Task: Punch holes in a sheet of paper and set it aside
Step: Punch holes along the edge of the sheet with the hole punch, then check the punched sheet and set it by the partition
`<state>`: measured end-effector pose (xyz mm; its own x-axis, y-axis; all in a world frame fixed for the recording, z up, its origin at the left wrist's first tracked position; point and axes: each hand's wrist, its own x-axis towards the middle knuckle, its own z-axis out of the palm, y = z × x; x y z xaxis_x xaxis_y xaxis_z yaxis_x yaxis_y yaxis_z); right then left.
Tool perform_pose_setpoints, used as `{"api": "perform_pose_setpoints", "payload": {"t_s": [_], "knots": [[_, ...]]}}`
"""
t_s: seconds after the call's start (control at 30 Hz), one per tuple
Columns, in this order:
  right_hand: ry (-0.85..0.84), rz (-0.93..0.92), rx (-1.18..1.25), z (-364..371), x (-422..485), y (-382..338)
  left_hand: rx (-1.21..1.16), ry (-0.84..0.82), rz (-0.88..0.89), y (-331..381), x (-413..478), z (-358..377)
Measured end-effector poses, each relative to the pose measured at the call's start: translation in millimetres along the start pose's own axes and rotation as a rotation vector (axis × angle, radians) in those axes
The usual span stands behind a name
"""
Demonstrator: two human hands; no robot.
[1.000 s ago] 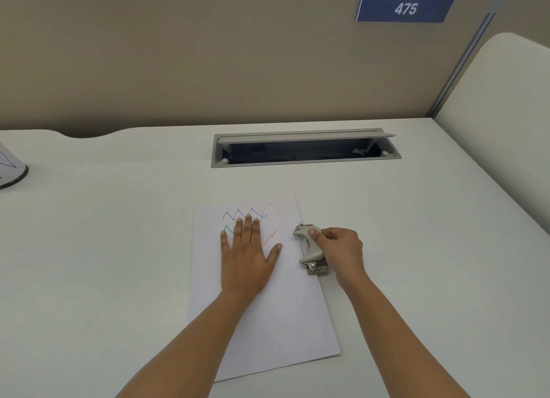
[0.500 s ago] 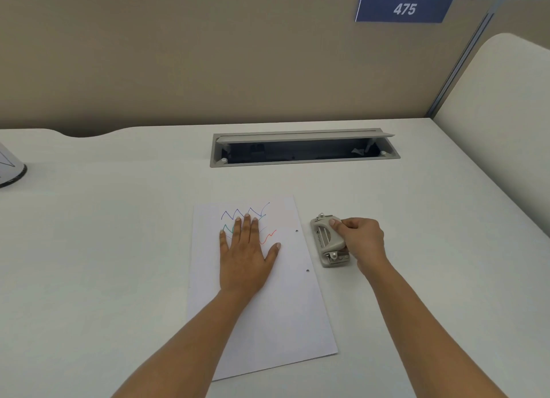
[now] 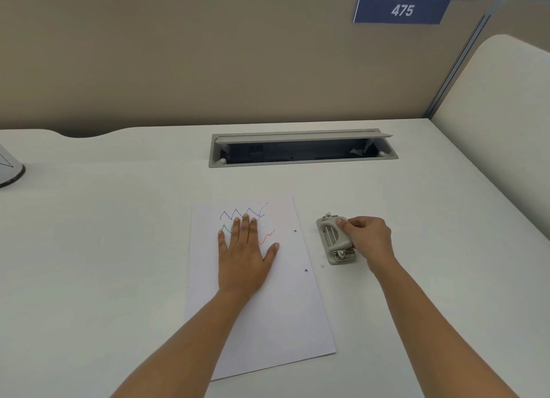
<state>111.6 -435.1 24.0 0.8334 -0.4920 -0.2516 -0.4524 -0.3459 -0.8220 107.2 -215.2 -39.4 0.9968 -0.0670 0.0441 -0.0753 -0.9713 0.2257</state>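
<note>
A white sheet of paper [image 3: 276, 317] with coloured zigzag lines lies flat on the desk in front of me. Two small punched holes show near its right edge. My left hand [image 3: 242, 256] rests flat on the sheet, fingers spread, pressing it down. A grey hole punch [image 3: 333, 240] stands on the desk just right of the sheet, apart from it. My right hand [image 3: 367, 241] grips the punch from its right side, thumb on top. A tiny paper dot lies beside the punch's near end.
A white desk [image 3: 119, 248] spreads all around. An open grey cable tray [image 3: 303, 147] is set into it behind the paper. A beige partition with a blue 475 sign [image 3: 401, 10] stands behind, a white panel [image 3: 500, 106] at right, a white object [image 3: 9, 168] at far left.
My right hand pulled the hole punch off the paper's right edge and moved it rightward onto the desk, leaving two holes showing. My left hand stayed flat on the sheet.
</note>
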Motion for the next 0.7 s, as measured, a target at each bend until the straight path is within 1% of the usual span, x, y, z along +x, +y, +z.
{"api": "perform_pose_setpoints", "payload": {"t_s": [0.07, 0.13, 0.17, 0.2, 0.27, 0.33, 0.43, 0.53, 0.63, 0.7], "knots": [[0.072, -0.078, -0.083, 0.4, -4.3, -4.4, -0.008, -0.003, -0.001, 0.3, 0.2, 0.1], [0.158, -0.224, -0.152, 2.4, -11.6, -11.5, -0.015, -0.002, 0.000, 0.5, 0.5, 0.1], [0.167, -0.294, -0.162, 4.7, -16.3, -15.8, -0.020, -0.002, 0.000, 0.4, 0.6, 0.2], [0.144, -0.351, -0.167, 8.4, -21.3, -19.6, -0.024, -0.004, -0.001, 0.4, 0.7, 0.3], [0.043, -0.451, -0.247, 21.2, -30.9, -24.2, -0.019, -0.006, -0.004, 0.3, 0.7, 0.1], [-0.097, -0.541, -0.400, 38.9, -39.5, -23.3, -0.021, -0.004, -0.006, 0.4, 0.7, -0.1], [-0.272, -0.606, -0.628, 61.9, -50.4, -12.9, -0.047, -0.003, -0.009, 0.5, 0.6, -0.3], [-0.296, -0.656, -0.797, 70.7, -58.7, -3.0, -0.055, -0.005, -0.012, 0.6, 0.7, -0.6], [-0.278, -0.661, -0.827, 75.0, -62.1, 1.9, -0.055, -0.004, -0.013, 0.9, 1.1, -0.1], [-0.297, -0.654, -0.841, 78.9, -63.8, 4.8, -0.061, -0.012, -0.014, 1.0, 1.8, 0.3]]}}
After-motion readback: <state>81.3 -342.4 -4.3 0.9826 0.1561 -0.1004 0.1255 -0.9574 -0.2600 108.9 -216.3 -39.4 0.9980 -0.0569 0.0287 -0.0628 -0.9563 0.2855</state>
